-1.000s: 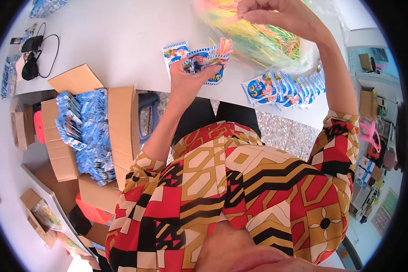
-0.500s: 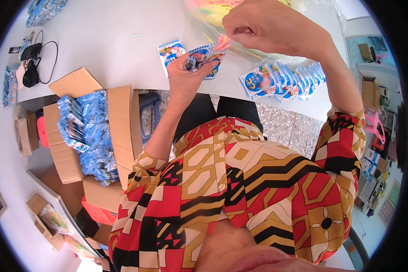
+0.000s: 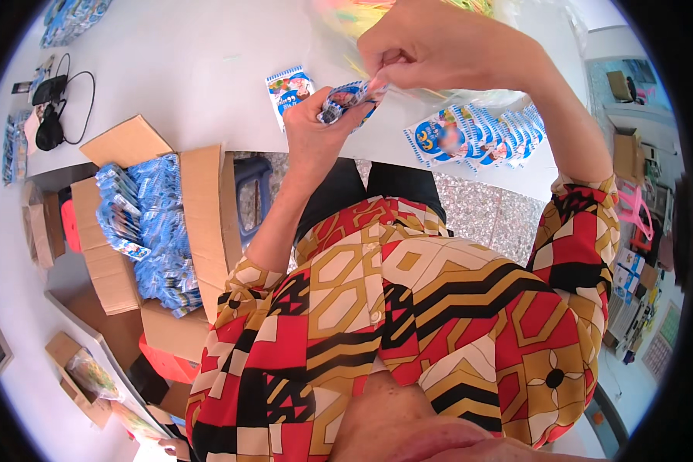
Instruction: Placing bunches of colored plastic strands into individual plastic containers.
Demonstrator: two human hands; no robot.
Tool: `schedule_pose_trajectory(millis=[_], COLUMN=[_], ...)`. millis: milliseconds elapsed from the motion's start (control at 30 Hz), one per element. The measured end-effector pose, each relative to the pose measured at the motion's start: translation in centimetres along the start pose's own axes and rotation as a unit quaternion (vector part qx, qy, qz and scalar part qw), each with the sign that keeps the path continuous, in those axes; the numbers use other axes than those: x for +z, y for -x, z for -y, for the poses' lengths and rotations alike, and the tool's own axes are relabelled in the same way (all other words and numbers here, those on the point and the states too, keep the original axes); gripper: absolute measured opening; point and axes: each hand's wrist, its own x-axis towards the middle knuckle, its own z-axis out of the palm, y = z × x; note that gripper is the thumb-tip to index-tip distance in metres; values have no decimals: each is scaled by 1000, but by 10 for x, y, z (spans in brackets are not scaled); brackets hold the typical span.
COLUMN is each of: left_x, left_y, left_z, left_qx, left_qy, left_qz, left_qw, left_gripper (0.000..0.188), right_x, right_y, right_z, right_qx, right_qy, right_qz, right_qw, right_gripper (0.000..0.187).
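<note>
My left hand [image 3: 316,132] is wrapped round a small blue-and-white printed packet [image 3: 345,102] above the table. Its fingers are closed and the packet bulges toward its right end. Pink strips [image 3: 378,83] poke out at that end. My right hand [image 3: 446,50] is closed over the strips in a pinch, its fingertips touching them; the palm side is partly hidden. Just left of the held packet, another packet [image 3: 289,86] lies flat on the white table [image 3: 192,85]. To the right, an overlapping row of similar packets [image 3: 470,137] lies along the near table edge.
Behind my hands is a clear plastic bag [image 3: 508,15] of yellow, green and pink strips. A cardboard box [image 3: 208,208] full of blue packets stands open at the left, below table height. A black corded device [image 3: 51,127] and more packets [image 3: 77,21] lie on the table's left side.
My right hand has moved down and left onto the pink strips, which stuck out further before. The held packet has tilted a little in my left hand.
</note>
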Motion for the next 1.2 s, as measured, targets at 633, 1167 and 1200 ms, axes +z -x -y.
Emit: schedule_pose_trajectory(millis=[633, 1167, 1200], left_x=[0, -2, -3], left_y=[7, 6, 6], left_z=[-16, -14, -16], left_qx=[-90, -95, -101], left_qy=[133, 142, 139], left_qz=[19, 5, 2], left_qw=[987, 985, 985], left_gripper=[21, 19, 19], right_x=[18, 20, 16], right_y=[2, -41, -35], right_z=[-198, -195, -192], right_qx=[82, 177, 178], right_qy=[189, 377, 405], right_qz=[-303, -212, -219], right_qw=[930, 884, 870], right_gripper=[20, 11, 12])
